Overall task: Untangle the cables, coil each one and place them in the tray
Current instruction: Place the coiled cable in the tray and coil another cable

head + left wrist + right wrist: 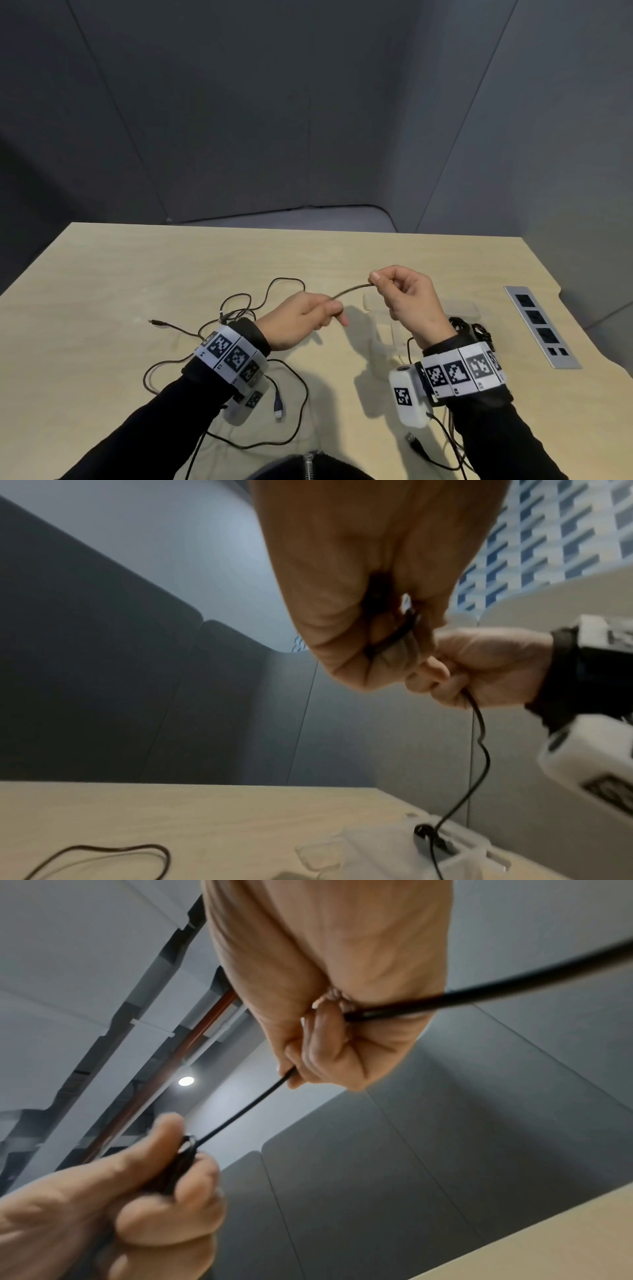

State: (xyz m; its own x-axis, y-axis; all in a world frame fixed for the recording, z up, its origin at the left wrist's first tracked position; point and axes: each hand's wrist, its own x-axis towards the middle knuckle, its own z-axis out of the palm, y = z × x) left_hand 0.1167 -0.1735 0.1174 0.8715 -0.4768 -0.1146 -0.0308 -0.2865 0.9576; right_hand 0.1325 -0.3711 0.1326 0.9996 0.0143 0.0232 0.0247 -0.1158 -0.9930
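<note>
A thin black cable (349, 291) is stretched taut above the table between both hands. My left hand (332, 308) grips one end of the stretch, with a few small loops of cable (181, 1158) bunched between thumb and fingers. My right hand (376, 279) pinches the cable between thumb and forefinger, slightly higher and to the right. From it the cable (479, 750) hangs down towards the clear plastic tray (474, 308), which lies under the right wrist. A dark coiled cable (466, 329) lies in the tray. More tangled black cable (239, 308) lies on the table around my left wrist.
Loose plugs lie on the wooden table: one at the left (156, 322), a USB plug (278, 407) near my left forearm, another (412, 440) near my right forearm. A grey socket strip (541, 325) is set into the table at the right. Dark panels wall in the far side.
</note>
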